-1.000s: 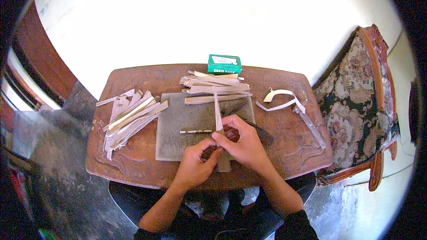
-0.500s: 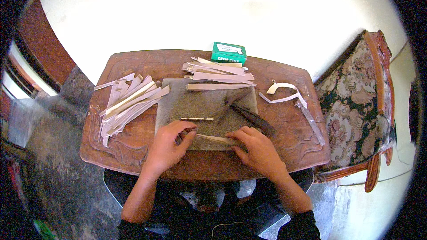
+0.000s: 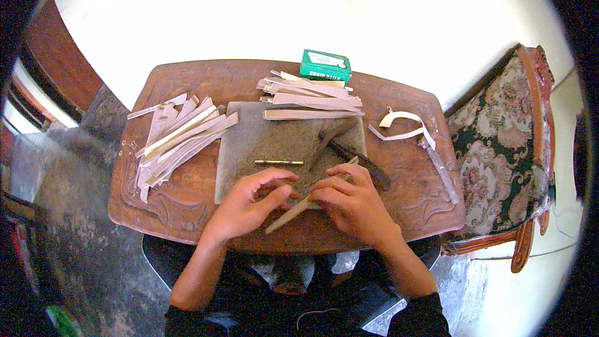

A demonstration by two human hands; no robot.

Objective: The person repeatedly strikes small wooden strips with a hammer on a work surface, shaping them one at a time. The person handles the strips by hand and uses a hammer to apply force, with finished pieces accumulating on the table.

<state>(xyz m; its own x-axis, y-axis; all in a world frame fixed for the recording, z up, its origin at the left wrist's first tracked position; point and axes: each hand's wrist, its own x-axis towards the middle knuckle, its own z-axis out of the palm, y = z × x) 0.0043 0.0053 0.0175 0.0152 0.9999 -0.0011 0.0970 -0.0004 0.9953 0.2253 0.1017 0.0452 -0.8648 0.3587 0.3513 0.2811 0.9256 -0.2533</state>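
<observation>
A pale flat strip (image 3: 288, 217) slants across the near edge of the grey board (image 3: 240, 143), its lower end pointing toward me. My right hand (image 3: 352, 198) grips it near the middle, and its far tip shows beyond the fingers. My left hand (image 3: 254, 203) is beside the strip with fingers curved and thumb apart, holding nothing that I can see. Just beyond that hand, a thin slender stick (image 3: 279, 162) lies on the board. Past my right hand rests a dark, long object (image 3: 352, 157), partly blurred and of unclear kind.
Stacked strips (image 3: 187, 140) fan out on the left of the carved wooden table (image 3: 128, 196). More strips (image 3: 312, 100) lie at the back beside a green box (image 3: 325, 65). A curled white band (image 3: 405, 126) and a narrow strip (image 3: 442, 175) sit right, near a flowered chair (image 3: 499, 143).
The strip has turned from lying level between both hands to a slant in my right hand. My left hand has let go of its end and shifted slightly right.
</observation>
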